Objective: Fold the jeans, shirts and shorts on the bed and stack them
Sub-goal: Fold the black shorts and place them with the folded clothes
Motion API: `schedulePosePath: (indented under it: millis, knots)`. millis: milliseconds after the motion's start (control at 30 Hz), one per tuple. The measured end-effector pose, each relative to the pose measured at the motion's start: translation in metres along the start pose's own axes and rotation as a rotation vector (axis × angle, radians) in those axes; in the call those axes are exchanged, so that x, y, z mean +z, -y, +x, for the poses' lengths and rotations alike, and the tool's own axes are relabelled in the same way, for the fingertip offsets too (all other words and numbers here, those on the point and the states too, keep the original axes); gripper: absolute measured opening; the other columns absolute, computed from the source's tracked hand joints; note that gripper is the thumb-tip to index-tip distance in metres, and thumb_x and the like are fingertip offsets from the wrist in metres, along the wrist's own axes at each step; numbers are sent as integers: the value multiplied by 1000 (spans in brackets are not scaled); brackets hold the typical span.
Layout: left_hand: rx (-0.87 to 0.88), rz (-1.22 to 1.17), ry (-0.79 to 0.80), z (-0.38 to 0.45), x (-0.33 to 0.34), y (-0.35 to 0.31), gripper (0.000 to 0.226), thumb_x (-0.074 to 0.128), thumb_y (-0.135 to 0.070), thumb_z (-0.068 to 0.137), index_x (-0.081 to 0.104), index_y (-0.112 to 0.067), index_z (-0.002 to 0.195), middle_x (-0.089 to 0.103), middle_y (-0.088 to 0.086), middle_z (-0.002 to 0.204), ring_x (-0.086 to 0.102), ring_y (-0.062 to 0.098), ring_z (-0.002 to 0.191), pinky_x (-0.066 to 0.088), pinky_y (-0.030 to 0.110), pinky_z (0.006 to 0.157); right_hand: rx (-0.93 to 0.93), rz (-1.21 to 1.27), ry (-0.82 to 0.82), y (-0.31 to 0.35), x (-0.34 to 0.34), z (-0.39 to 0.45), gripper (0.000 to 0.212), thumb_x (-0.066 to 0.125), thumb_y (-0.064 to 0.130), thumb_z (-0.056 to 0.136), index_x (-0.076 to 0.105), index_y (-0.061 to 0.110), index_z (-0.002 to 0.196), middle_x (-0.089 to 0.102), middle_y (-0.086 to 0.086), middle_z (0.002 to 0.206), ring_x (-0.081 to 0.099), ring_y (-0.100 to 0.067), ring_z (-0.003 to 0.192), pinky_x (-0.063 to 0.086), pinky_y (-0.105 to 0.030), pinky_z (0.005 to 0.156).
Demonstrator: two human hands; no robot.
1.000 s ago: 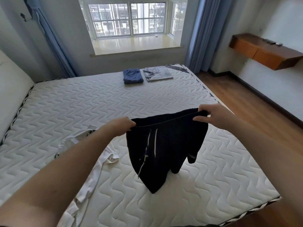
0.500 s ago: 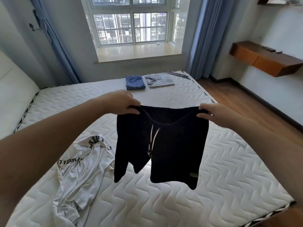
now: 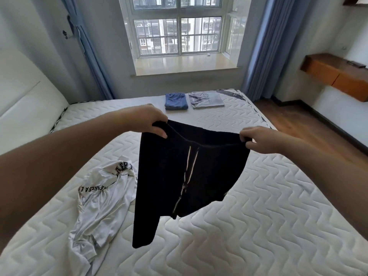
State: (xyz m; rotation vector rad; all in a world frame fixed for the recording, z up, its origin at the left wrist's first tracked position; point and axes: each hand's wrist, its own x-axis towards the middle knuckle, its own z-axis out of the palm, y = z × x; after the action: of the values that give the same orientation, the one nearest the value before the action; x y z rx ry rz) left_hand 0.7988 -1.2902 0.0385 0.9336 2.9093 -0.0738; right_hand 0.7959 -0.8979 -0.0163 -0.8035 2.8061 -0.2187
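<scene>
Bed (image 3: pixel 258 226): both hands pinch black shorts (image 3: pixel 185 176); white shirt (image 3: pixel 103 204) lettering partly legible.

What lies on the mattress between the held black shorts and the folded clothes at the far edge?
Nothing visible: bare mattress runs from the black shorts to the folded jeans. The white shirt lies off to the left.
</scene>
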Motion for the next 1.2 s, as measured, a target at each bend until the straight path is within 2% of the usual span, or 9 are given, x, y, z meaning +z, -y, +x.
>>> schedulePosePath:
  millis: [100,267,400,500,633,767,933,1100,1200]
  knots:
    - [1,-3,-32,1,3,3,46,62,-61,81,60,-16,86,50,-10,78,48,13,79,36,28,70,-83,7,16,-6,3,0,8,42,33,73,45,26,75,53,5,81,51,-24,79,46,-40,73]
    - [-19,-109,-236,-2,10,-3,39,75,-51,77,63,-14,74,45,-11,72,45,8,64,31,19,60,-204,-209,-112,-10,33,11,40,47,66,88,52,27,82,54,12,82,54,-14,79,36,-27,90]
    - [-66,-218,-330,-6,15,-5,35,85,-44,67,60,-20,61,50,-3,103,51,6,84,36,14,74,-165,-30,-184,-12,40,15,42,46,55,92,65,18,97,54,10,88,56,-21,76,41,-32,77]
    - [-90,-185,-229,-11,18,4,39,86,-42,68,52,-25,60,56,4,128,58,17,105,46,27,89,-151,85,-248,-24,31,11,23,61,33,94,71,15,106,60,9,93,61,-22,81,43,-29,72]
    - [-39,-17,-50,-12,24,10,36,78,-34,80,56,-8,67,63,6,92,57,25,89,43,31,75,-146,103,-305,-28,6,17,17,70,17,89,74,8,102,66,-3,96,62,-26,85,49,-36,80]
    - [-89,32,-77,-18,24,9,42,72,-47,82,48,-18,65,51,-4,69,49,18,69,31,28,62,-145,80,-335,-31,-16,22,16,71,13,88,72,3,100,68,-6,102,62,-27,93,45,-31,87]
    - [-182,-161,-141,-28,12,10,54,67,-67,69,61,-14,67,58,-1,64,55,18,64,43,33,62,-70,119,-350,-28,-26,24,17,67,12,91,69,4,106,66,-6,105,58,-24,98,43,-34,93]
    - [-237,-334,-306,-40,6,9,23,73,-43,82,57,-28,74,60,-5,75,58,17,75,53,41,77,77,255,-409,-31,-28,23,9,65,18,92,60,24,89,62,14,79,56,-6,76,36,-20,69]
    - [-291,-533,-442,-42,-1,8,19,75,-40,82,65,-23,86,63,-8,77,59,6,73,53,33,76,110,407,-403,-32,-36,21,14,62,21,94,57,29,84,63,10,77,58,-2,72,40,-10,67]
